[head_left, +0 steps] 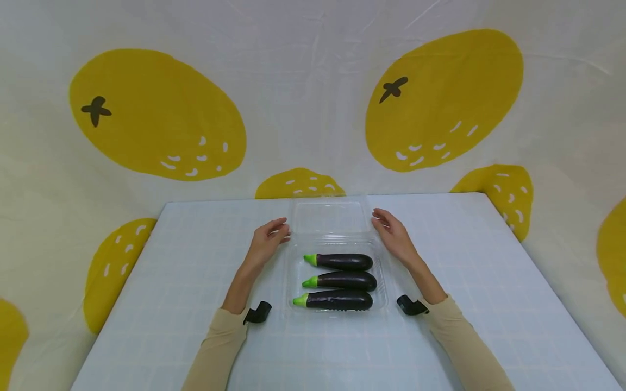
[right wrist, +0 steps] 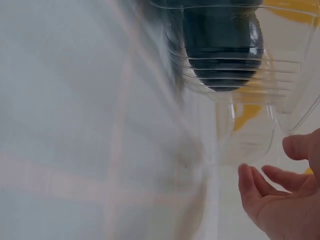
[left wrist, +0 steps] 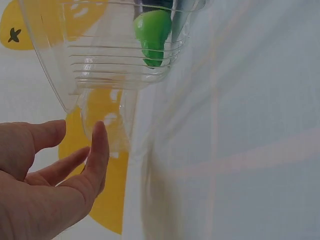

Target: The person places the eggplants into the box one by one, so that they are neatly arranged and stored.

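Observation:
A clear plastic clamshell container (head_left: pixel 288 271) sits on the table with its lid (head_left: pixel 330 217) folded back toward the wall. Three dark eggplants (head_left: pixel 347 280) with green stems lie side by side in its base, stems to the left. My left hand (head_left: pixel 266 238) is at the left side of the lid, fingers loosely bent, nothing in them. On the opposite side, my right hand (head_left: pixel 393 232) is beside the lid's right edge, its fingers relaxed and holding nothing. In the left wrist view a green stem (left wrist: pixel 152 37) shows through the ribbed container wall.
The table (head_left: pixel 195 282) has a pale checked cover. Behind it hangs a white cloth (head_left: pixel 308 108) printed with large yellow fruit. A black wrist camera (head_left: pixel 259 313) is on the left sleeve, another wrist camera (head_left: pixel 411 305) on the right.

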`<control>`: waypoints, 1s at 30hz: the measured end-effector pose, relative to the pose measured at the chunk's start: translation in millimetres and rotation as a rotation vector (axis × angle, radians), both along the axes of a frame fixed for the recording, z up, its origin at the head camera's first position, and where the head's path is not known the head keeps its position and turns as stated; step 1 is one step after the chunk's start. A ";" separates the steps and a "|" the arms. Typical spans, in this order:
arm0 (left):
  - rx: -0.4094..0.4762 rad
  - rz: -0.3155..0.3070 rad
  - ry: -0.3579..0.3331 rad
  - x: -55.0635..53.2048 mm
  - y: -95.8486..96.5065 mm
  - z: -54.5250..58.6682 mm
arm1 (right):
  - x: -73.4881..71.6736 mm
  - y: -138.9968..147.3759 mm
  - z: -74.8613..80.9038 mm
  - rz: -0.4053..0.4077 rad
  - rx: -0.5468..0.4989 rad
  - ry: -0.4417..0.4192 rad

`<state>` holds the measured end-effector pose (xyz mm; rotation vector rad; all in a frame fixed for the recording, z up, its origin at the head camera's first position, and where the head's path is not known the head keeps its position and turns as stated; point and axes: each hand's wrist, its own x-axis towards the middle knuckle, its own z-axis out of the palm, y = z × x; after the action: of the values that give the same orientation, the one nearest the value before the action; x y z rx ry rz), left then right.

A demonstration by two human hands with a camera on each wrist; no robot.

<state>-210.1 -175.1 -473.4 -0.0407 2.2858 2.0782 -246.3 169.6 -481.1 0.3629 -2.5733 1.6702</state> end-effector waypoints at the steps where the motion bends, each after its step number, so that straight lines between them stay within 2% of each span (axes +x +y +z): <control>1: 0.005 0.000 0.002 -0.7 0.3 -0.7 | -0.4 0.5 -0.8 -0.003 -0.001 0.004; 9: 0.055 0.029 0.020 -3.8 2.6 -5.0 | -1.0 2.6 -3.2 -0.025 0.053 0.022; 17: 0.037 0.055 0.031 -5.7 5.8 -3.5 | -1.1 3.5 0.5 -0.029 -0.010 0.059; 19: 0.033 0.047 0.036 -3.8 6.4 1.6 | -1.5 3.3 2.3 -0.032 -0.013 0.070; 24: 0.003 0.031 0.073 -2.3 5.4 5.7 | 14.1 -4.8 31.0 -0.034 -0.044 0.094; 26: -0.024 0.028 0.096 -3.3 4.3 3.2 | 21.5 -8.0 42.7 -0.034 -0.063 0.102; 30: -0.087 0.027 0.122 -1.7 3.4 6.2 | 24.5 -8.9 46.9 -0.036 -0.075 0.135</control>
<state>-211.8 -171.7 -467.2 0.0542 2.4586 2.0459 -221.8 160.7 -434.3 0.4073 -2.4001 1.6626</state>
